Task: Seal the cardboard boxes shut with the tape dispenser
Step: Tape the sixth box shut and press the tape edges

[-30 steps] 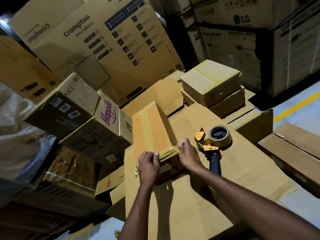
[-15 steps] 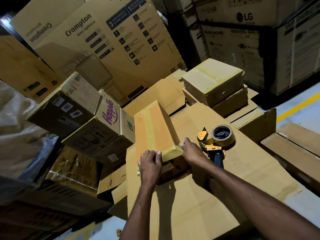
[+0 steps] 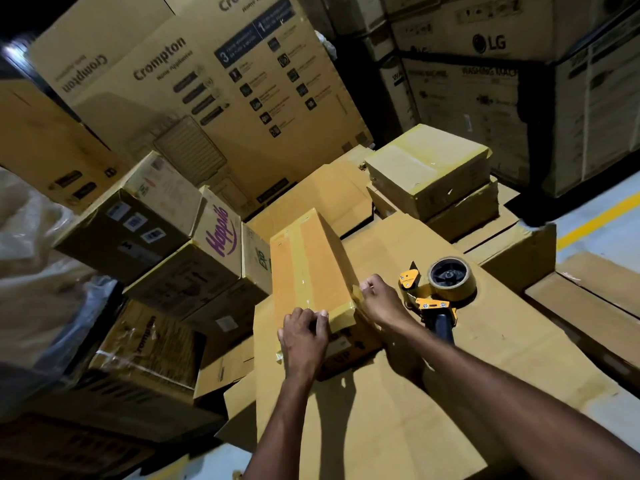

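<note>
Head-camera view, looking down at a long cardboard box point(image 3: 304, 268) that was laid on a flat cardboard sheet point(image 3: 398, 427), with two bare forearms reaching in towards its near end. A glossy tape strip point(image 3: 341, 315) was run along the top of the box and folded down over that near end. The left hand point(image 3: 303, 336) was set on the box's near left corner, its fingers curled over the top edge and gripping the box. The right hand point(image 3: 381, 299) was bunched against the near right corner, fingers curled tight, with the end of the tape pinched there. The tape dispenser point(image 3: 433, 292), yellow with a dark handle and a loaded roll, was lying on the sheet just right of the box, beyond the right hand, and was held by neither hand. Two taped boxes point(image 3: 426, 171) were stacked beyond the box to its right. A carton marked Happilo point(image 3: 218, 233) was seen just left of the box, a large Crompton carton point(image 3: 207, 98) behind it, and LG cartons point(image 3: 485, 43) farther back to the right.
</note>
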The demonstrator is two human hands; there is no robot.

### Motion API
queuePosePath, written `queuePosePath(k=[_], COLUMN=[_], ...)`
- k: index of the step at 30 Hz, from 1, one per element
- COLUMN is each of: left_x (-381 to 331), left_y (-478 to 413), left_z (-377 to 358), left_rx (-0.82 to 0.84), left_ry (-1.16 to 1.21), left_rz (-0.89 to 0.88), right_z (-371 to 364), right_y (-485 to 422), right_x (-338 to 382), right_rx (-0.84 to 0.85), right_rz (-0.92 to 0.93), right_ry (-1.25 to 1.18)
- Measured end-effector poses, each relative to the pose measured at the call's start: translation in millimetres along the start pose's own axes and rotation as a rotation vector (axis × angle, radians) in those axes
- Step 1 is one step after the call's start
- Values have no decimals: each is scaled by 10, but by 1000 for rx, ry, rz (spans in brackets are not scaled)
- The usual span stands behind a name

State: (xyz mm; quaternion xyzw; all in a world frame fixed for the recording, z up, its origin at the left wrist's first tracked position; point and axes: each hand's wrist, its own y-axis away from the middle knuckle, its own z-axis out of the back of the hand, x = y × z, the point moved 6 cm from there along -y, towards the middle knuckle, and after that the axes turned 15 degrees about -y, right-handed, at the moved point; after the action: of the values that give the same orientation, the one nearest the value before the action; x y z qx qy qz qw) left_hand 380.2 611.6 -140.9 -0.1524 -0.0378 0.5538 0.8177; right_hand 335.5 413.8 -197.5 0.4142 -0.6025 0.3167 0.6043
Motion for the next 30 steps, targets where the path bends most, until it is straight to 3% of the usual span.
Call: queuePosePath(k=[9,30], left_x=[-54,-137], left_y=[-70,-107], left_z=[11,24], left_rx=[1,2], left_ry=[-33,-144], left_rz=[-8,-4], right_z=[97,-90], right_y=[114,246], right_x=[-234,-329], right_rx=[-60,-119], right_rz=[-30,-152], right_ry=[-287,-291])
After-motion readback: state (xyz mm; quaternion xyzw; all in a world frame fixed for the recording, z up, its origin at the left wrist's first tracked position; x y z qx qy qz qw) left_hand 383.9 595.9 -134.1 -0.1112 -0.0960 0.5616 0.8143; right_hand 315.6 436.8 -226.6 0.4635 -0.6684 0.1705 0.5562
